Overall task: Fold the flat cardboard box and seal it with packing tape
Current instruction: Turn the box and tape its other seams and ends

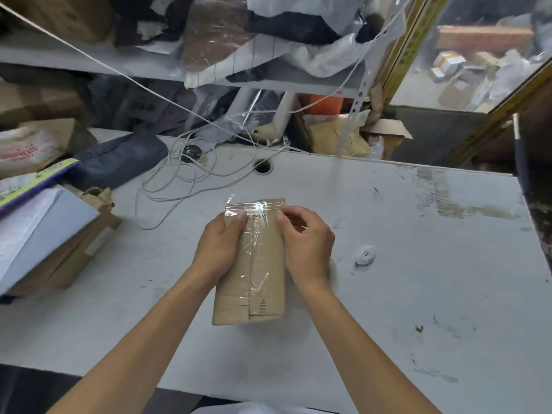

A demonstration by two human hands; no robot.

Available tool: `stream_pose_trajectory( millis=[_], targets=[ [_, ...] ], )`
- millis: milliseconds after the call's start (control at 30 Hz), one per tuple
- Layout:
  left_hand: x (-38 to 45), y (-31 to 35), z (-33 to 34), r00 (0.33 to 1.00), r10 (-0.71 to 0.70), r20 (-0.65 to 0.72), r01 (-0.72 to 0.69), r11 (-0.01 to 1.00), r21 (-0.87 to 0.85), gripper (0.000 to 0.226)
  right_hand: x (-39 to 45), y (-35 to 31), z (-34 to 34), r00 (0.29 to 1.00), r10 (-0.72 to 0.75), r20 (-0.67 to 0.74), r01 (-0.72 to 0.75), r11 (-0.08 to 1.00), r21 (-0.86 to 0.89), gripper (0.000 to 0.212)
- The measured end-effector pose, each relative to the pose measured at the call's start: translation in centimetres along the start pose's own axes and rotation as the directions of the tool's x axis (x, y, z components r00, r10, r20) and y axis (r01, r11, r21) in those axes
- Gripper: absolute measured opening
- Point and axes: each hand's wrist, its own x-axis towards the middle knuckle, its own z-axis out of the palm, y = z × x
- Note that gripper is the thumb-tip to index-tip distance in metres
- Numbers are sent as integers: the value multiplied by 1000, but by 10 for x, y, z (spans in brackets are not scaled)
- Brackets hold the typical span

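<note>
Cardboard box (263, 264) lay folded on white table (388, 234), between both hands, likely steadied for sealing | left hand (219, 249) gripped its left edge, thumb on top | right hand (304, 237) fingers curled, pinching clear packing tape (243, 207) at far end | tape strip ran down centre seam

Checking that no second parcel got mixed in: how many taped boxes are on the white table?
1. The box stands mid-table, held by the left hand and right hand. The clutter at the left edge may hide others.
</note>
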Motion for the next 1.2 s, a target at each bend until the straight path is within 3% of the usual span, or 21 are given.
stream_pose_trajectory(
  millis=[67,233,300,500,800,967,1067,1200],
  targets=[
    [0,0,0,1000,9,-8,-10,1000,-16,25,-1,-1,2,1000,-3,0,3,1000,-15,14],
    [-13,4,4,968,120,-222,-115,993,33,10,2,-4,5,999,8,50,-6,999,-39,20],
    [-14,2,5,964,129,-232,-131,991,7,13,4,-3,5,997,29,78,-26,999,-38,23],
    [-1,-2,-5,995,64,-74,-79,971,-225,17,11,-7,2,972,109,207,-115,993,17,26],
    [-65,-36,-9,997,-17,69,36,959,-281,18,-45,-1,-51,909,216,355,-246,969,39,36],
    [-83,-56,-12,994,-27,108,59,952,-300,35,-63,19,-64,915,193,354,-213,977,18,34],
    [-79,-58,-9,992,-39,124,79,937,-341,43,-59,30,-65,920,161,358,-208,973,96,32],
    [-68,-54,-9,989,-36,141,85,929,-360,33,-51,31,-63,883,242,403,-346,915,208,35]
  ],
)
